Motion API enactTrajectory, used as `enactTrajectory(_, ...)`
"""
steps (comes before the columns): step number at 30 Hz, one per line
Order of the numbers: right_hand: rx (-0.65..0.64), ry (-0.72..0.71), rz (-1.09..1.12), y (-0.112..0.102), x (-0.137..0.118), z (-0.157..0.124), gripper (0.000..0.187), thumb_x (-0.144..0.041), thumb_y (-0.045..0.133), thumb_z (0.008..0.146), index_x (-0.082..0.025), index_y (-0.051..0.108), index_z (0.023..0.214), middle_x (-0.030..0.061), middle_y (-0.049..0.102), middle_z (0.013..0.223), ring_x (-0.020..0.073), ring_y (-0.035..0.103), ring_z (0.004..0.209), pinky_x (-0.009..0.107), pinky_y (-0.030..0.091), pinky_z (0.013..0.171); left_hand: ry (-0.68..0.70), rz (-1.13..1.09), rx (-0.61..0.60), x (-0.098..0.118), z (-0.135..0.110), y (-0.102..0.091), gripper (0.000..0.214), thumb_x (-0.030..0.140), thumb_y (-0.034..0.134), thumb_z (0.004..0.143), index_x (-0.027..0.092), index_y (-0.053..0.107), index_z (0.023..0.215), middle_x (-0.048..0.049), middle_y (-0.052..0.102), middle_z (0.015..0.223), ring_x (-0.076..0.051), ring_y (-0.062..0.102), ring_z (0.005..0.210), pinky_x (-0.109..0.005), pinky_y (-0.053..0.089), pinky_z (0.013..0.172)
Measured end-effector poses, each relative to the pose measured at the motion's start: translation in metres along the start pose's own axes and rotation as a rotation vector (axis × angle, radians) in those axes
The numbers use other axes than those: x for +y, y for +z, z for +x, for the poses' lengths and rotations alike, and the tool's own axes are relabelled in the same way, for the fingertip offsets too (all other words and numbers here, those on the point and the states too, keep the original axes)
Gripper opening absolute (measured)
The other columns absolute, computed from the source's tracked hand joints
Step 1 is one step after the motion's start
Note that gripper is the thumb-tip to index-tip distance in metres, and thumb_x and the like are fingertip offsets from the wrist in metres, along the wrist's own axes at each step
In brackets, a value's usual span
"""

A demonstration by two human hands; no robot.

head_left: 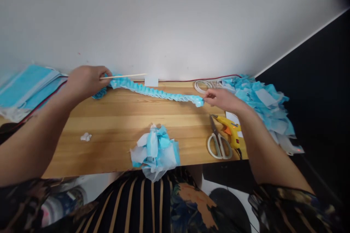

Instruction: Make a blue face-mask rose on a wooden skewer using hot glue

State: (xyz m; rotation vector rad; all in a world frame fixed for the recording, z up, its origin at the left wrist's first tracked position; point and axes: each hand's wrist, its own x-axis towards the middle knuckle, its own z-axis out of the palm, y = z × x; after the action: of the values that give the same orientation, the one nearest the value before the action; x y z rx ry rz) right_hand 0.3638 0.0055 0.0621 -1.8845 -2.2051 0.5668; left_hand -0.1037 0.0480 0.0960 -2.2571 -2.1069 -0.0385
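Note:
A long pleated blue strip (158, 93) stretches across the back of the wooden table (115, 127). My left hand (86, 80) is closed around its left end together with a thin wooden stick (125, 76) that points right. My right hand (222, 99) pinches the strip's right end. The strip hangs taut just above the tabletop between both hands.
A stack of blue face masks (26, 91) lies at the far left. A bundle of blue and white mask pieces (155, 151) sits at the near edge. White-handled scissors (218, 142) and a yellow glue gun (232, 131) lie right, beside a heap of blue scraps (265, 107).

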Motion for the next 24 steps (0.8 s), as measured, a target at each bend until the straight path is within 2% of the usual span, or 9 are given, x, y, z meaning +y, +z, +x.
enactTrajectory(2, 0.034, -0.009, 0.044, -0.007, 0.002, -0.017, 0.013, -0.033, 0.063, 0.082, -0.022, 0.071, 0.082, 0.0026, 0.075, 0.082, 0.0191, 0.065, 0.075, 0.029, 0.045, 0.067, 0.085, 0.064, 0.07, 0.006, 0.013, -0.014, 0.041, 0.039, 0.049, 0.093, 0.024, 0.072, 0.123, -0.0041, 0.074, 0.101, -0.023, 0.063, 0.087, -0.028, 0.028, 0.067)
enactTrajectory(5, 0.046, -0.003, 0.13, -0.008, 0.006, -0.045, 0.021, -0.044, 0.064, 0.081, -0.024, 0.069, 0.078, 0.003, 0.072, 0.076, 0.0197, 0.063, 0.07, 0.03, 0.045, 0.062, 0.198, 0.124, 0.112, 0.017, 0.036, -0.026, 0.042, 0.037, 0.046, 0.098, 0.022, 0.071, 0.128, -0.0081, 0.075, 0.103, -0.025, 0.063, 0.093, -0.031, 0.03, 0.073)
enactTrajectory(9, -0.007, -0.001, 0.275, 0.01, 0.002, -0.08, 0.028, -0.053, 0.064, 0.083, -0.025, 0.069, 0.078, 0.0034, 0.069, 0.072, 0.0193, 0.06, 0.063, 0.031, 0.046, 0.057, 0.363, 0.191, 0.103, 0.038, 0.068, -0.03, 0.044, 0.032, 0.044, 0.1, 0.021, 0.07, 0.134, -0.0111, 0.075, 0.101, -0.027, 0.063, 0.097, -0.034, 0.032, 0.077)
enactTrajectory(13, -0.01, 0.013, 0.376, 0.037, -0.009, -0.1, 0.024, -0.049, 0.065, 0.084, -0.026, 0.067, 0.078, 0.0031, 0.07, 0.074, 0.019, 0.061, 0.064, 0.03, 0.047, 0.058, 0.445, 0.237, 0.13, 0.053, 0.09, -0.036, 0.045, 0.03, 0.042, 0.101, 0.021, 0.07, 0.134, -0.01, 0.076, 0.099, -0.025, 0.063, 0.095, -0.034, 0.03, 0.075)
enactTrajectory(16, 0.004, 0.002, 0.4, 0.059, -0.016, -0.101, 0.021, -0.045, 0.063, 0.086, -0.025, 0.067, 0.078, 0.0036, 0.072, 0.076, 0.0201, 0.064, 0.068, 0.031, 0.049, 0.063, 0.49, 0.29, 0.172, 0.054, 0.099, -0.046, 0.048, 0.033, 0.034, 0.104, 0.022, 0.067, 0.136, -0.0093, 0.076, 0.104, -0.022, 0.06, 0.092, -0.034, 0.027, 0.072)
enactTrajectory(24, 0.056, -0.041, 0.401, 0.105, -0.027, -0.067, 0.015, -0.036, 0.057, 0.089, -0.025, 0.064, 0.083, 0.0031, 0.075, 0.085, 0.0219, 0.069, 0.08, 0.034, 0.05, 0.075, 0.366, 0.305, 0.316, 0.046, 0.098, -0.091, 0.053, 0.041, 0.031, 0.103, 0.021, 0.067, 0.137, -0.0089, 0.074, 0.1, -0.025, 0.061, 0.098, -0.036, 0.034, 0.08)
